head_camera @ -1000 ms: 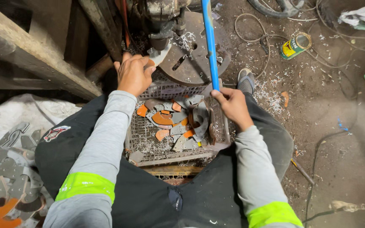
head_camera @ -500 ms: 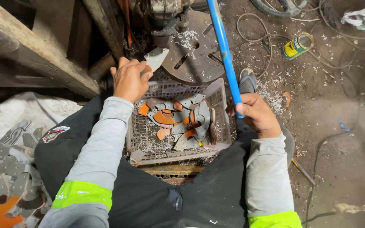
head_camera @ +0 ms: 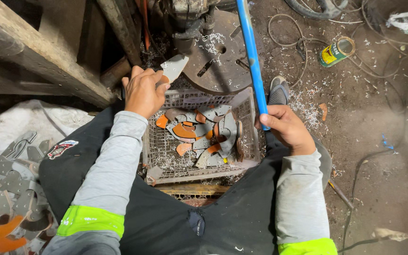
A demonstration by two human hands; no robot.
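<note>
The left hand (head_camera: 142,92) pinches a grey blade (head_camera: 173,67) at the round plate (head_camera: 218,52) above the crate (head_camera: 246,106), and the right hand (head_camera: 286,127), fisted on the blue lever (head_camera: 252,61), could, if it pulls early, bring the press onto fingers.

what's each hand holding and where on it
Left hand pinches a flat grey metal piece at its lower end; right hand grips the blue handle at its lower end.
</note>
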